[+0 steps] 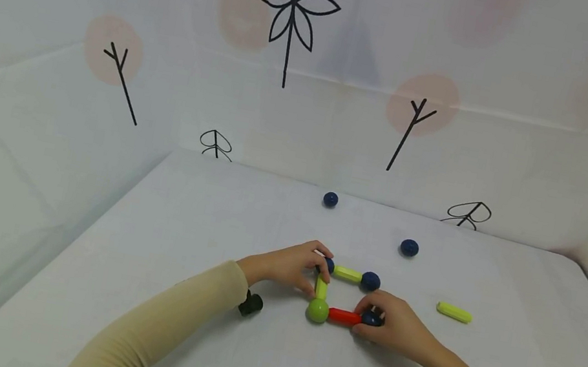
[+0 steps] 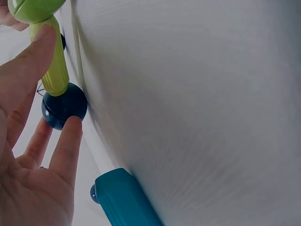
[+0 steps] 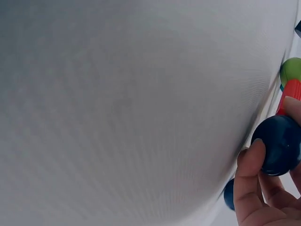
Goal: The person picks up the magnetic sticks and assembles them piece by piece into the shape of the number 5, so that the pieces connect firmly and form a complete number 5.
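Note:
An open-sided frame of rods and balls lies on the white table. My left hand [image 1: 296, 266] holds its back left corner. Fingertips rest on a dark blue ball [image 2: 65, 105], while the thumb lies along the yellow-green rod [image 2: 55, 70] joined to it. That rod runs to a green ball [image 1: 317, 310] at the front left corner. From there a red rod [image 1: 344, 317] leads right to another dark blue ball [image 3: 278, 145], which my right hand [image 1: 398, 323] grips with fingers and thumb. Along the back, a second yellow-green rod [image 1: 347, 274] ends in a blue ball [image 1: 370, 281].
A loose yellow-green rod [image 1: 454, 313] lies to the right of my right hand. Two blue balls [image 1: 330, 200] [image 1: 409, 248] sit farther back. A teal rod [image 2: 126, 197] shows low in the left wrist view. White printed cloth walls [image 1: 304, 126] stand behind the table.

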Action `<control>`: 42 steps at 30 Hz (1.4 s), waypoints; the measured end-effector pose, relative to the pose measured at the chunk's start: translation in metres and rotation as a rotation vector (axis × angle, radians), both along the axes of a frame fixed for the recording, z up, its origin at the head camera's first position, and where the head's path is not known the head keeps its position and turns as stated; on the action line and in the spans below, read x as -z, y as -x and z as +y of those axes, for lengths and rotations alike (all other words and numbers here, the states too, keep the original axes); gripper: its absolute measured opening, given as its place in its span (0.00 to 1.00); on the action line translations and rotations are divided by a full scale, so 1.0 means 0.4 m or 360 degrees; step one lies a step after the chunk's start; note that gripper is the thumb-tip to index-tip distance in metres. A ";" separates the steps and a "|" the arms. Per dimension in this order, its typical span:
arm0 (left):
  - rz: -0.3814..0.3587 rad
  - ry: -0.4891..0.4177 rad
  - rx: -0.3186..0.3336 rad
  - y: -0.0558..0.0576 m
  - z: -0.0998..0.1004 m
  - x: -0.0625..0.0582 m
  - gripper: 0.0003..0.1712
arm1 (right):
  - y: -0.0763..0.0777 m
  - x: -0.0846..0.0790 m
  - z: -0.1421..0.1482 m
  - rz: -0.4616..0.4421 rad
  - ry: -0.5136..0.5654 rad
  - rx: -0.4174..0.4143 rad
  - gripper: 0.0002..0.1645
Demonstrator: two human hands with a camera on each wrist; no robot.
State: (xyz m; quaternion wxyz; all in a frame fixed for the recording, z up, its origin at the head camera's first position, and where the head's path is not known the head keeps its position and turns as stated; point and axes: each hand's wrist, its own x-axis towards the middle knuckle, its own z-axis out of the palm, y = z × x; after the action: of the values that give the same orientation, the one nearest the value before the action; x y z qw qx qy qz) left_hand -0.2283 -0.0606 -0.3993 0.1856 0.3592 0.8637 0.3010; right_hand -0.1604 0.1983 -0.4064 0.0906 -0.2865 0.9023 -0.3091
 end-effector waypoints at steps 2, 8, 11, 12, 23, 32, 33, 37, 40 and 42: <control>0.0005 0.0009 -0.0003 -0.001 0.000 0.000 0.16 | -0.001 -0.001 0.003 -0.0012 0.0036 -0.0009 0.13; 0.0067 0.0081 0.0009 -0.008 -0.001 -0.001 0.16 | -0.005 -0.006 0.012 -0.0062 0.0087 -0.0029 0.17; 0.0135 0.0115 0.0001 -0.014 -0.006 0.000 0.18 | -0.007 -0.008 0.018 -0.0094 0.0103 -0.0026 0.19; 0.0166 0.0112 -0.0004 -0.015 -0.008 0.002 0.18 | -0.008 -0.009 0.021 -0.0099 0.0110 -0.0025 0.20; -0.0068 -0.0144 -0.0011 -0.063 -0.023 0.005 0.11 | -0.025 -0.033 0.069 0.0068 0.0195 0.0129 0.20; -0.0140 -0.0130 -0.0100 -0.092 -0.001 0.020 0.13 | -0.036 -0.038 0.109 0.0192 0.0189 0.0286 0.18; -0.0149 -0.0129 -0.0120 -0.094 0.001 0.019 0.13 | -0.036 -0.037 0.115 0.0207 0.0180 0.0315 0.18; -0.0173 -0.0132 -0.0176 -0.098 0.007 0.015 0.13 | -0.033 -0.031 0.142 0.0289 0.0169 0.0410 0.17; -0.0190 -0.0118 -0.0217 -0.098 0.010 0.014 0.13 | -0.028 -0.026 0.162 0.0376 0.0175 0.0448 0.17; -0.0205 -0.0108 -0.0241 -0.097 0.011 0.014 0.13 | -0.024 -0.023 0.175 0.0422 0.0160 0.0477 0.17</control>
State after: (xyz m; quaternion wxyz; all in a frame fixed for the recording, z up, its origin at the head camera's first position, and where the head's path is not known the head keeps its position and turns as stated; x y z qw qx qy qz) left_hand -0.1896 -0.0562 -0.4050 0.2051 0.2789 0.8640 0.3656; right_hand -0.1507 0.2684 -0.3973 -0.0904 -0.1914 0.9223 -0.3233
